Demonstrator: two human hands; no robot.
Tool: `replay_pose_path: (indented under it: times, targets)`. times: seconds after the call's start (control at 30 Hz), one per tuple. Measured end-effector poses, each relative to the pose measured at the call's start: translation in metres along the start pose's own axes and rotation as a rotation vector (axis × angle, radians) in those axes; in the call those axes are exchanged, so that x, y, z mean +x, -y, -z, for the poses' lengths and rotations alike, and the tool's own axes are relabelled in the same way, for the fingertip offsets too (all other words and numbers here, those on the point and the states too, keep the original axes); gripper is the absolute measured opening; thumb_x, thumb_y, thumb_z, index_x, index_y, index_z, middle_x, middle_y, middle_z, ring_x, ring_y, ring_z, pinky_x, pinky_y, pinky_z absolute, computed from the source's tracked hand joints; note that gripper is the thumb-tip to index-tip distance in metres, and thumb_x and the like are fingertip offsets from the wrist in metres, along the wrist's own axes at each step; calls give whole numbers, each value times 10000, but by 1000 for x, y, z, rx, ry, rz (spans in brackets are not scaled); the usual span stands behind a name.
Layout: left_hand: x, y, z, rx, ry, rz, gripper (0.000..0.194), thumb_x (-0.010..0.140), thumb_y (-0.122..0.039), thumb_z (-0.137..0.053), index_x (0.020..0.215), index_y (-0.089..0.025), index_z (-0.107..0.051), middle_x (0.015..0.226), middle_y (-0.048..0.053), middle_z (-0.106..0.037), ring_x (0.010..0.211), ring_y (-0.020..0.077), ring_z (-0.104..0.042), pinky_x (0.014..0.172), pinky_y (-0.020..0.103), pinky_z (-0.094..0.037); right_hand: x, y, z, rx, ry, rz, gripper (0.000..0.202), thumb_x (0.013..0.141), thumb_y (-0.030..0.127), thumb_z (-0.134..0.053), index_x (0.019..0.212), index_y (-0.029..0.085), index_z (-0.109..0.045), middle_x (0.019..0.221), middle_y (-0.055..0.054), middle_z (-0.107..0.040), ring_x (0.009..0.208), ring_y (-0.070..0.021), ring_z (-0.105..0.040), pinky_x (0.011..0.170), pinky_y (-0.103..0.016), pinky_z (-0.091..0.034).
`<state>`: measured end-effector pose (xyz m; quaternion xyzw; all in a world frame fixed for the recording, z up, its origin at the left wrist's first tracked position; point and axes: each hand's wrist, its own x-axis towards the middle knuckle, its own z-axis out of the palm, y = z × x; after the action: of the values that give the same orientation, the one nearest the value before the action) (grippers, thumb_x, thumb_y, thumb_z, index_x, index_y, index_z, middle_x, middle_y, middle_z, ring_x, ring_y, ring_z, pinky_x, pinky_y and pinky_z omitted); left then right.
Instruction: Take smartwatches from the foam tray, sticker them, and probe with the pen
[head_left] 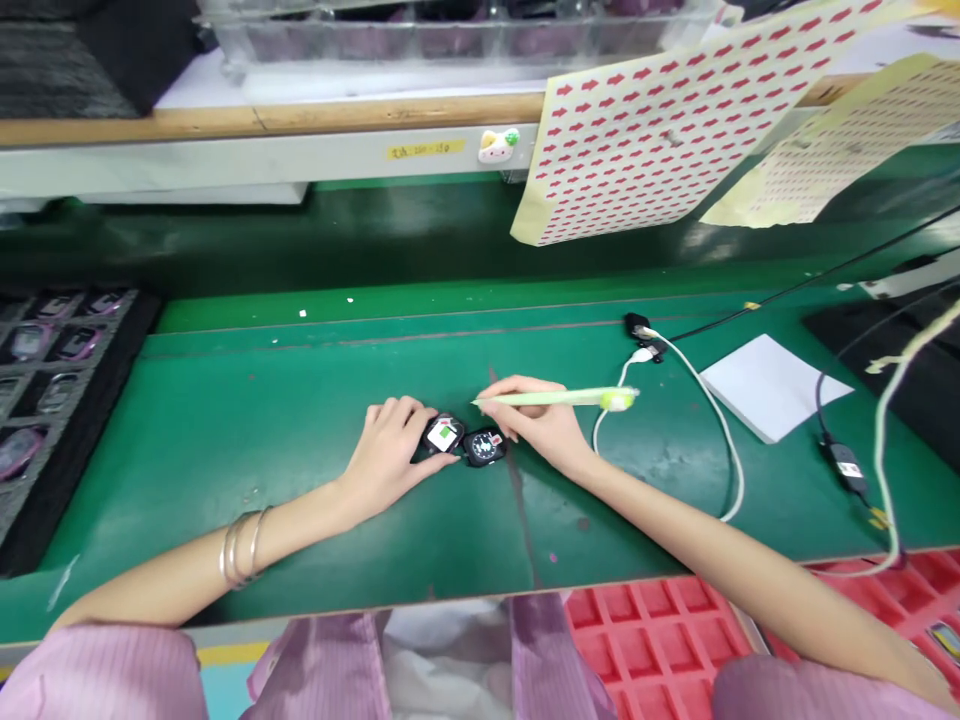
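Between the thumb and fingers of my left hand point(390, 445) is a round black watch point(444, 433), its lit face showing white and green with a small red mark. Just right of it on the green mat lies a second, squarer black watch point(484, 447) with a dial on its screen and a red sticker at its corner. My right hand point(544, 425) is closed around a pale green pen point(577, 398), whose tip points left above the watches. The lower fingers of that hand are close to the square watch; whether they touch it I cannot tell.
A dark foam tray point(45, 400) with several watches stands at the left. White cables point(724, 430) and a white paper pad point(772, 385) lie at the right. Sheets of red arrow stickers point(660, 130) hang from the shelf. Red compartment trays point(652, 640) sit below the table edge.
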<state>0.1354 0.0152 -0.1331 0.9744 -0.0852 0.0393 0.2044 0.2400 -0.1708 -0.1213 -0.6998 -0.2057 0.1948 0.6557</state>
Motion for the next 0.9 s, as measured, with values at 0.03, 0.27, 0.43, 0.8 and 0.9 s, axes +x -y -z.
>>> replay_pose_path:
  times: [0.03,0.27,0.43,0.8,0.9]
  targets:
    - [-1,2,-1,-14,16,-6,395,879,-472,-516,1134,-170,-521,1028,86,-571,945,254,-513,788,392,-378,7,0,-4,-28,58,13,171,724,301,-729,786,148,-683,617,-9,-618,462,-94,-471,417,-212,-353]
    - [2,3,-6,-46,-31,-18,276,874,-363,-537,1049,-150,-555,990,80,-565,894,235,-509,751,373,-388,23,-15,-24,-38,123,1,300,722,396,-718,600,169,-565,516,16,-558,460,-107,-480,437,-218,-378]
    - [2,3,-6,-23,-30,-32,260,872,-351,-537,1026,-141,-553,995,87,-574,886,244,-504,751,383,-389,19,-18,-24,-57,166,-11,270,721,394,-717,640,165,-599,552,8,-574,480,-111,-481,434,-219,-362]
    - [3,3,-6,-13,-41,-39,270,876,-353,-533,1037,-137,-555,998,89,-581,895,247,-509,759,385,-386,19,-18,-25,-60,154,-11,260,730,359,-705,612,163,-580,523,15,-561,466,-106,-477,431,-214,-360]
    - [2,2,-6,-11,-44,-37,272,877,-353,-532,1039,-135,-554,1001,89,-580,896,246,-509,761,384,-386,20,-18,-25,-56,139,-5,243,745,344,-687,621,164,-581,537,12,-573,470,-104,-483,439,-213,-374]
